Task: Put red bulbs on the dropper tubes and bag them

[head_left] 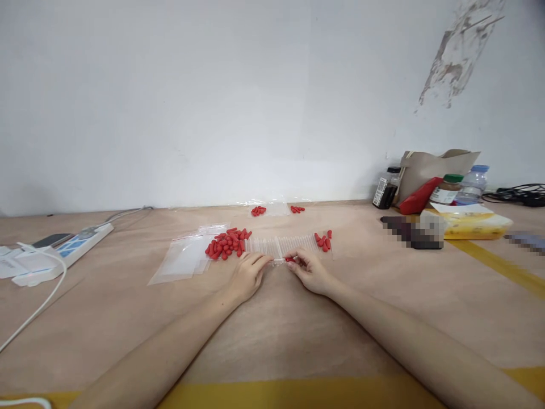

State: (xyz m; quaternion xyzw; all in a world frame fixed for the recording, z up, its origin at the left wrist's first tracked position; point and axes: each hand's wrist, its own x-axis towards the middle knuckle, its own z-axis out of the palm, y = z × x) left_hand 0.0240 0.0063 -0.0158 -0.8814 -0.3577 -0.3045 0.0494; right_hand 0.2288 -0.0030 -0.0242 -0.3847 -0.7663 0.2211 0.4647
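Note:
My left hand (249, 274) and my right hand (307, 268) meet at mid-table, fingers pinched together around a small clear tube (279, 261) with a red capsule (290, 259) at its right end. Just beyond my fingers lies a row of clear plastic tubes (279, 245). A pile of red capsules (227, 243) sits to the left of the row, and a smaller group of red capsules (323, 241) lies at its right end. Clear zip bags (184, 259) lie flat to the left of the pile.
More red capsules (258, 211) and a clear bag (276, 208) lie near the wall. A white power strip (63, 251) with cable is far left. Bottles (386, 188), a brown paper bag (430, 167) and a yellow tissue pack (472, 222) crowd the right. Yellow tape (502, 267) marks the table.

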